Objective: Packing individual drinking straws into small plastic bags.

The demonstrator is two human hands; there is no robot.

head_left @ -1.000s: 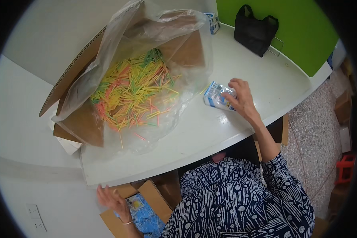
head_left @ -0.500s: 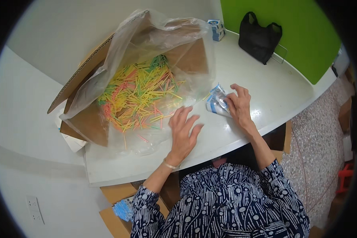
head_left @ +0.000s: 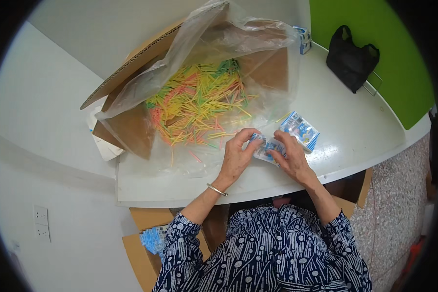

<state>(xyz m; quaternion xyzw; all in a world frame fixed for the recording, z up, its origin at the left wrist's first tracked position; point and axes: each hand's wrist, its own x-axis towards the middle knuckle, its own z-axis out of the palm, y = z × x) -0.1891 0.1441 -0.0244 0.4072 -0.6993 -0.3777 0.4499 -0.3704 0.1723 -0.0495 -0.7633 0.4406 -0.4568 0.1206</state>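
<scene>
A small blue-and-white printed plastic packet (head_left: 268, 148) is held above the white table between both hands. My left hand (head_left: 237, 156) pinches its left end with thumb and fingers. At the other end, my right hand (head_left: 295, 160) grips it the same way. Just beyond my right hand lies a similar blue-and-white packet (head_left: 304, 130) on the table, possibly several stacked. To the left, a heap of thin yellow, pink and green plastic sticks (head_left: 199, 104) spills from a clear plastic bag (head_left: 180, 53) inside a tipped cardboard box (head_left: 124, 70).
At the back stand a small blue-and-white carton (head_left: 304, 41) and a black carry bag (head_left: 351, 61) by a green panel (head_left: 374, 34). An open cardboard box (head_left: 148, 220) with blue packets (head_left: 154, 240) is below the table's front left edge (head_left: 141, 203). Another box (head_left: 364, 187) is at lower right.
My right hand has lifted a packet from the right and brought it left. My left hand, open before, has closed on its other end. The whole view has shifted.
</scene>
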